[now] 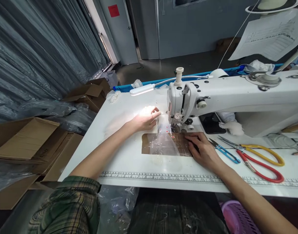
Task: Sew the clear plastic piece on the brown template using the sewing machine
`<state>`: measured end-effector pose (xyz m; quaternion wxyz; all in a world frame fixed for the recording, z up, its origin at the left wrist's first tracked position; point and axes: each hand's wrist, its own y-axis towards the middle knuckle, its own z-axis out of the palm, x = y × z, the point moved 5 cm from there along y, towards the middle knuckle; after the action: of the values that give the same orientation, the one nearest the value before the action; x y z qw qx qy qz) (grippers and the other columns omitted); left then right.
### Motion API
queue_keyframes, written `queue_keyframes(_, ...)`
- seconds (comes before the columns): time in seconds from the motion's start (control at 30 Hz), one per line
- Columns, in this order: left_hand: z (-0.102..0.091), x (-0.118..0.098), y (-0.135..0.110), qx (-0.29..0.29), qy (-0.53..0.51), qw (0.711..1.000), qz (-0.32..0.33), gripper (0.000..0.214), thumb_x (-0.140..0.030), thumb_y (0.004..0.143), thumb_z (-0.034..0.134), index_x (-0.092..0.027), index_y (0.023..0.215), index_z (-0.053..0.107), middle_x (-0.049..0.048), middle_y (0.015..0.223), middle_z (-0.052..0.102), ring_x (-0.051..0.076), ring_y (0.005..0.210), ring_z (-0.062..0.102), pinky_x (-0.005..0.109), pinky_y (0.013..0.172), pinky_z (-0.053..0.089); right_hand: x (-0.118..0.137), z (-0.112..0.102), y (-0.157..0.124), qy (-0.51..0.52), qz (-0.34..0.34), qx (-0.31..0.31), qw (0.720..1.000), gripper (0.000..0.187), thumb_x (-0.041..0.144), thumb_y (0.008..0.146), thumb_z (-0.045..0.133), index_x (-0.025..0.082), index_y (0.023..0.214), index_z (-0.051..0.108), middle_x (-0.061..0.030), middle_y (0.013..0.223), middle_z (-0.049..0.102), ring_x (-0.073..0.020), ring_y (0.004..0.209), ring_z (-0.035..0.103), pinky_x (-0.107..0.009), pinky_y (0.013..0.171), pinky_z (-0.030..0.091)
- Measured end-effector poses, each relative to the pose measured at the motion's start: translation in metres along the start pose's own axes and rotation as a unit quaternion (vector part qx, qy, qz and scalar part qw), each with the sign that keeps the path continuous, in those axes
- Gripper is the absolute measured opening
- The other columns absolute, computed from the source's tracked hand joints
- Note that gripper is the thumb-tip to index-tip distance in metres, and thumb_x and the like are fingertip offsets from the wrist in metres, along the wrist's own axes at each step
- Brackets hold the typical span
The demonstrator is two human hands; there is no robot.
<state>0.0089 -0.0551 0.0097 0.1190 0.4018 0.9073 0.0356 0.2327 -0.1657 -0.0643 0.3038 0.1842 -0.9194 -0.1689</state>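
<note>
Sheer piece (163, 146): on brown plate (146, 144), near-left of sewing machine (219, 96) head | long axis near–far | left hand (146, 119) closer, at far end, pinch unclear | right hand (203, 151) rightward, fingers parted, resting on plate

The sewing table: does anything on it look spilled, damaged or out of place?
Nothing looks plainly spilled or damaged. Slightly odd: the blue snips and the red-and-yellow-handled scissors lie beside the right hand, pointing roughly toward it, perhaps a little close.
</note>
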Motion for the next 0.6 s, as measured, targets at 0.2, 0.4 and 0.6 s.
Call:
queue_keyframes(0.2, 0.016, -0.020, -0.042, -0.028, -0.120, 0.992, -0.037, 0.021, -0.027, 0.088, 0.049, -0.018, 0.084, 0.067, 0.0067, 0.091, 0.061, 0.015, 0.073, 0.053, 0.026, 0.066, 0.037, -0.002, 0.001, -0.001, -0.015, -0.003, 0.001, 1.000, 0.030, 0.027, 0.092, 0.044, 0.018, 0.114, 0.062, -0.0120, 0.112, 0.055, -0.0231, 0.105, 0.058, -0.040, 0.090, 0.052)
queue_keyframes(0.4, 0.022, -0.024, -0.062, -0.033, -0.113, 0.985, -0.126, 0.017, -0.021, 0.089, 0.052, -0.016, 0.074, 0.059, 0.0038, 0.081, 0.055, 0.015, 0.071, 0.050, 0.027, 0.064, 0.038, -0.002, 0.000, 0.000, 0.003, 0.019, 0.012, 1.000, 0.029, 0.029, 0.091, 0.046, 0.019, 0.113, 0.062, -0.0113, 0.112, 0.056, -0.0224, 0.104, 0.058, -0.040, 0.090, 0.051)
queue_keyframes(0.6, 0.018, -0.023, -0.061, -0.117, -0.172, 0.970, -0.128, 0.010, -0.015, 0.086, 0.053, -0.017, 0.078, 0.059, 0.0035, 0.082, 0.061, 0.016, 0.073, 0.052, 0.031, 0.072, 0.041, -0.002, -0.003, 0.001, 0.040, 0.037, 0.006, 0.998, 0.028, 0.030, 0.091, 0.046, 0.020, 0.110, 0.065, -0.0106, 0.111, 0.057, -0.0216, 0.103, 0.059, -0.039, 0.090, 0.050)
